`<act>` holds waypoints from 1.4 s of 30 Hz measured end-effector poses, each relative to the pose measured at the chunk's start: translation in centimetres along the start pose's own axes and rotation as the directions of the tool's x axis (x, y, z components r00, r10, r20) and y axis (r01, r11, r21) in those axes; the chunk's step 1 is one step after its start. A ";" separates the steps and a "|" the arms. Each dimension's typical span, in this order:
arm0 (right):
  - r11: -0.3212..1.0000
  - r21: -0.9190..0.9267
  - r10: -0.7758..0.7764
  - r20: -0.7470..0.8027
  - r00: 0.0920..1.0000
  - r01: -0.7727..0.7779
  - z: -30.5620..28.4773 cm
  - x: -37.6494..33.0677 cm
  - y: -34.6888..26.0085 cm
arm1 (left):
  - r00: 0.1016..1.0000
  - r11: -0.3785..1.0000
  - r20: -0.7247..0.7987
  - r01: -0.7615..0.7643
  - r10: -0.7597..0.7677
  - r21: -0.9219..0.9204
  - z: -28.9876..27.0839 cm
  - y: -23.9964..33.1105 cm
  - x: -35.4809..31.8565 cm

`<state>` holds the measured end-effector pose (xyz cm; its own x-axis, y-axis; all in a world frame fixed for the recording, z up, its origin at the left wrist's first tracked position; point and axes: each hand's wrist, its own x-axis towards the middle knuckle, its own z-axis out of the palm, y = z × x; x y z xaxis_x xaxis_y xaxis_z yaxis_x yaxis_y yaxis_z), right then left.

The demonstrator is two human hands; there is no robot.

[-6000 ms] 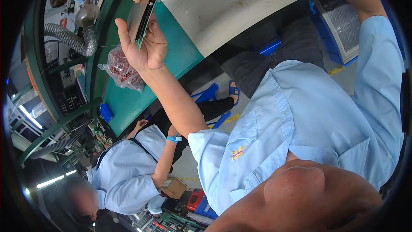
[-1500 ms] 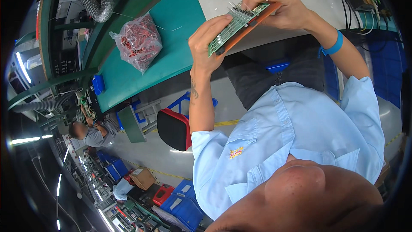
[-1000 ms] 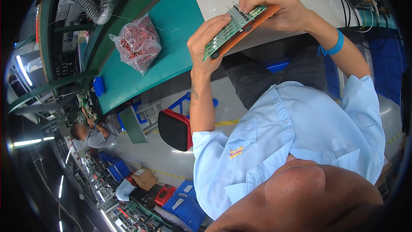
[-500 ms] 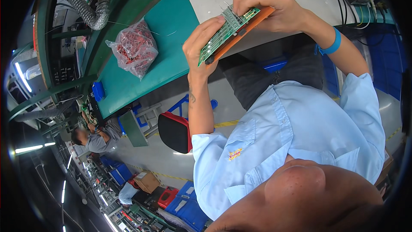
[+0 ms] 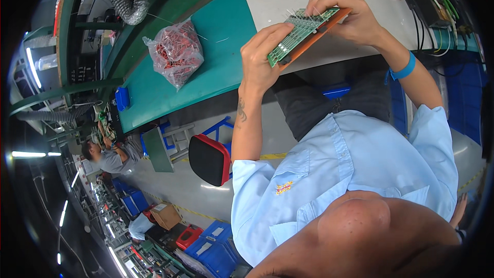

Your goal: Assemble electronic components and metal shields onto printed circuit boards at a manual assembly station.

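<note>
A green circuit board (image 5: pixel 294 40), with rows of thin metal pins or leads standing up from its face, is held tilted above the bench. Under it, along its near side, lies an orange plate or carrier (image 5: pixel 320 35). My left hand (image 5: pixel 261 56) grips the left end, its fingers laid across the top. At the far right end my right hand (image 5: pixel 352 18) is closed on the board, with bent fingertips among the leads; what they pinch there is too small to make out. A blue band circles my right wrist.
A clear plastic bag (image 5: pixel 176 54) of red parts sits on the green bench mat (image 5: pixel 226 46). Cables and a dark box (image 5: pixel 424 2) stand at the right. A red and black stool (image 5: pixel 208 160) is behind my left arm. Another person (image 5: pixel 114 159) works at far left.
The whole view has shifted, so the bench and bag appear farther right. Both hands still hold the board, and my right fingers have moved slightly over its leads.
</note>
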<state>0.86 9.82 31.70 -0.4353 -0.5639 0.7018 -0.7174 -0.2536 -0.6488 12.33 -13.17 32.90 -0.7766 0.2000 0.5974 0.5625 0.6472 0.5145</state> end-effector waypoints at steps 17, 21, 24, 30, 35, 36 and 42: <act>0.993 -0.025 -0.115 -0.025 0.993 0.114 0.4 1.0 -0.7 | 0.998 0.999 -0.047 -0.040 0.039 -0.010 -0.1 -0.1 -0.4; 0.993 -0.017 -0.121 -0.021 0.992 0.121 0.4 1.0 -0.6 | 0.998 0.998 -0.052 -0.030 0.028 -0.048 0.0 -0.2 -0.4; 0.992 -0.023 -0.123 -0.020 0.992 0.123 0.5 1.0 -0.6 | 0.998 0.998 -0.063 -0.032 0.029 -0.052 0.1 -0.3 -0.5; 0.992 -0.057 -0.115 -0.052 0.992 0.112 0.7 1.2 -1.1 | 0.996 0.993 -0.084 -0.022 0.013 -0.113 0.5 -0.5 -0.5; 0.993 -0.079 -0.090 -0.023 0.996 0.088 0.4 1.1 -1.1 | 0.994 0.988 -0.109 -0.030 0.013 -0.152 0.6 -0.6 -0.4; 0.993 -0.084 -0.083 -0.010 0.996 0.082 0.4 1.1 -1.1 | 0.993 0.987 -0.117 -0.034 0.016 -0.158 0.6 -0.5 -0.4; 0.995 -0.050 -0.083 -0.041 0.996 0.081 0.5 1.4 -1.5 | 0.995 0.985 -0.095 0.026 -0.043 -0.173 0.5 -0.1 -0.3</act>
<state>1.60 8.98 33.48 -0.3956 -0.5085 0.7648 -0.7769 -0.2588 -0.5740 12.40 -12.89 32.35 -0.7696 0.1011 0.6305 0.5825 0.5155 0.6284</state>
